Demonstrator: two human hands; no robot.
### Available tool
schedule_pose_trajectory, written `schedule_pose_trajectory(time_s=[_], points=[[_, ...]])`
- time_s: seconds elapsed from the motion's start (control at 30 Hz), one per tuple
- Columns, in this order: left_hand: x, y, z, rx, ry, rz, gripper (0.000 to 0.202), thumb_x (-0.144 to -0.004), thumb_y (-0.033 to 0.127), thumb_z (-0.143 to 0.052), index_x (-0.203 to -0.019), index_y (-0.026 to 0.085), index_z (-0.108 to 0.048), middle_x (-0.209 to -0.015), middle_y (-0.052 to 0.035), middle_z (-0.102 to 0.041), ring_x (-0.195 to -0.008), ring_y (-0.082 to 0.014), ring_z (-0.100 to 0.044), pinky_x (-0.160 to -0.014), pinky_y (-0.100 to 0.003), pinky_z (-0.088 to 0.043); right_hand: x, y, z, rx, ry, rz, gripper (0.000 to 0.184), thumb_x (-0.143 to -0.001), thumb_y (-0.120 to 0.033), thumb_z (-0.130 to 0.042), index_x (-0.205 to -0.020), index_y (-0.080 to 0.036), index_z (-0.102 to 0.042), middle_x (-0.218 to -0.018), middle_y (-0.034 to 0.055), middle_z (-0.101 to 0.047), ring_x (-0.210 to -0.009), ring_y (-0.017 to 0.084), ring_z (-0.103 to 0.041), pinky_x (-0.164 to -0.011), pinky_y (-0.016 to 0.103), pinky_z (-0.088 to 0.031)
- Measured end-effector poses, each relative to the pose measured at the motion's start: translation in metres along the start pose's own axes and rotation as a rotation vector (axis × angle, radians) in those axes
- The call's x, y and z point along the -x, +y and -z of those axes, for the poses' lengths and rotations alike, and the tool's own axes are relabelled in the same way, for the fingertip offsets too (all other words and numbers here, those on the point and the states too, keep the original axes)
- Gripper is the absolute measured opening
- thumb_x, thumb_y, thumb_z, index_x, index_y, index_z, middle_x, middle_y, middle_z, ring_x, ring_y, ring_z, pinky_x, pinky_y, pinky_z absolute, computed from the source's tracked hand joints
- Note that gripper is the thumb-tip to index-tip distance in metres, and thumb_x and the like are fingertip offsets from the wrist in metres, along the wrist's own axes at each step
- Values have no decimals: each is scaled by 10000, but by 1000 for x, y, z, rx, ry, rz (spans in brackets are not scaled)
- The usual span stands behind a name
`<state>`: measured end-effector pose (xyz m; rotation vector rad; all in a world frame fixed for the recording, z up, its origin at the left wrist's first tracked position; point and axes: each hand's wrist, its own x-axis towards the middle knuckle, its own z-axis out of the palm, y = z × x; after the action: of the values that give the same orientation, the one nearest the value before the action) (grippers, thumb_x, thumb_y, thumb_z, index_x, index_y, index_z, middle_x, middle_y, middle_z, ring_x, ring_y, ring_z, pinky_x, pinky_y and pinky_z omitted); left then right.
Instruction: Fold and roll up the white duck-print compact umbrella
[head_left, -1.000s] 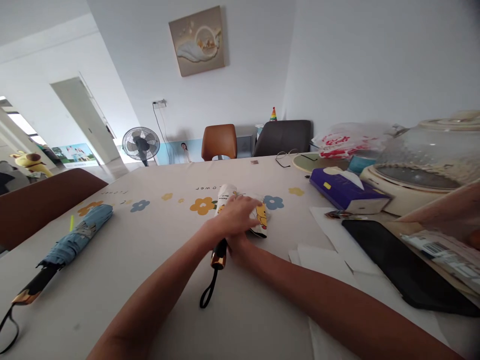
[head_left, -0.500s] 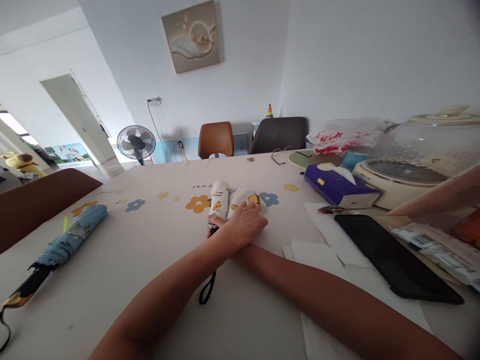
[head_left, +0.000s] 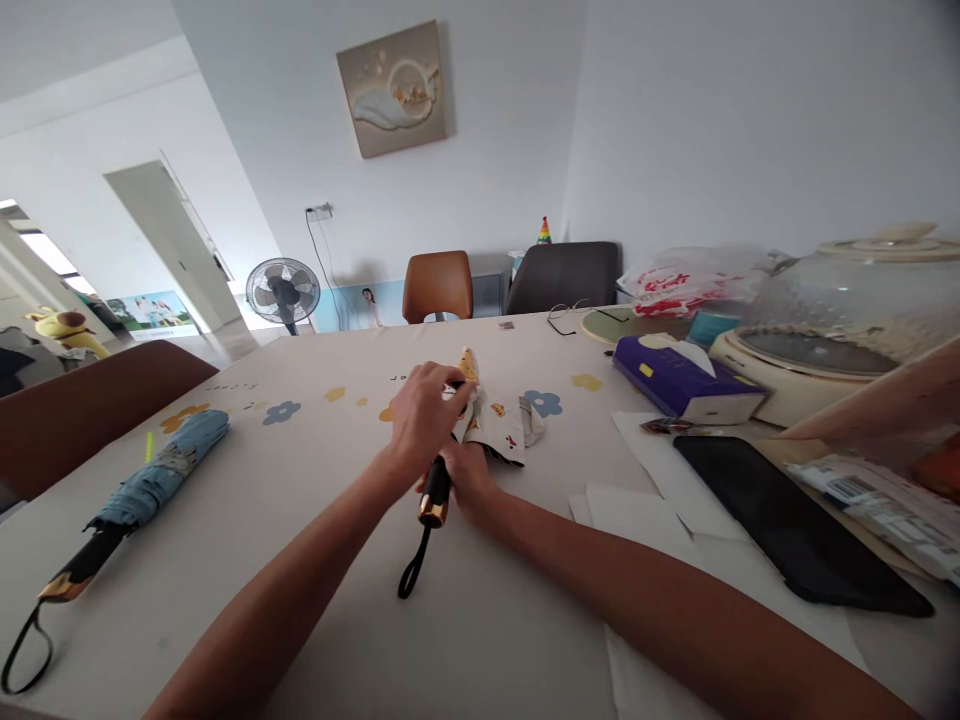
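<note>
Blue folded umbrella (head_left: 161, 475) sits far left of the purple tissue box (head_left: 682, 380). Left hand (head_left: 426, 415) is on the white patterned umbrella (head_left: 493, 430), which lies left of the box and nearer; can't tell if it grips. Right hand (head_left: 469, 475), close by, wraps its black handle (head_left: 433, 490). Black phone (head_left: 795, 520) lies on the box's near side

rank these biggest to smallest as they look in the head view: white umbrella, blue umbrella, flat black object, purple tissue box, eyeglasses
1. Flat black object
2. Blue umbrella and purple tissue box: too alike to rank
3. Eyeglasses
White umbrella: unsure, partly covered by the left hand and right hand
</note>
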<state>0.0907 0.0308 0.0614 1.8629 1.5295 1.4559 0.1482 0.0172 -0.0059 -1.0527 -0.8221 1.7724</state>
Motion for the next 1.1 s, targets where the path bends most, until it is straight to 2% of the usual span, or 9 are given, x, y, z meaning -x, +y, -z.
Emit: schedule_pose_trajectory(time_s=[0.13,0.23,0.37,0.47,0.63,0.8,0.9,1.1], points=[[-9,-40,26,244,107,354,122,-642,256,-637,-723,164,-642,-735,-26,-608,-652,-137,-532,-564,-247,-438,3,1,6,-9,4,-57,139,-733,-249,-566,-750,-127,-501,-472,19,-561,-400,180,-586,-369,261,-469],[-5,-73,32,560,113,567,100,-595,150,-659,-684,127,-619,-673,-22,-600,-574,-98,-540,-566,-237,-484,-1,1,5,-15,9,-89,136,-731,-235,-582,-766,-127,-508,-480,11,-560,-392,172,-582,-362,258,-471],[3,-97,32,718,47,651,57,-600,85,-635,-629,102,-589,-684,-29,-594,-565,-79,-556,-598,-226,-522,-4,3,4,-13,26,-91,145,-725,-250,-601,-739,-136,-513,-444,-21,-523,-325,134,-512,-316,240,-435],[3,-99,36,788,-3,649,70,-606,60,-613,-664,99,-607,-733,-20,-595,-566,-62,-546,-577,-201,-521,-3,4,4,-20,32,-82,193,-719,-298,-625,-725,-148,-503,-434,-32,-513,-317,109,-475,-317,229,-427],[-1,-95,48,818,-123,665,214,-616,28,-569,-796,118,-640,-694,-10,-583,-523,-59,-517,-507,-187,-492,-1,-1,4,-34,31,-71,304,-718,-437,-629,-720,-168,-486,-425,-32,-507,-312,91,-433,-318,219,-408],[-2,-93,54,818,-212,734,242,-620,15,-502,-787,94,-658,-745,-39,-591,-485,-37,-469,-484,-172,-469,3,-9,5,-33,44,-98,434,-750,-615,-478,-661,-192,-438,-411,-23,-472,-313,101,-432,-300,224,-389],[-3,-95,56,786,-223,787,251,-612,10,-491,-775,85,-667,-714,-39,-575,-471,-33,-450,-485,-172,-467,3,-11,5,-15,60,-100,411,-761,-585,-484,-652,-193,-427,-407,-27,-458,-312,96,-422,-296,216,-379],[0,-99,57,674,-258,829,223,-596,21,-518,-757,93,-653,-556,8,-484,-471,-55,-439,-510,-204,-478,-2,-7,9,56,50,-107,257,-751,-407,-553,-689,-178,-456,-408,-30,-485,-309,99,-431,-302,215,-372]])
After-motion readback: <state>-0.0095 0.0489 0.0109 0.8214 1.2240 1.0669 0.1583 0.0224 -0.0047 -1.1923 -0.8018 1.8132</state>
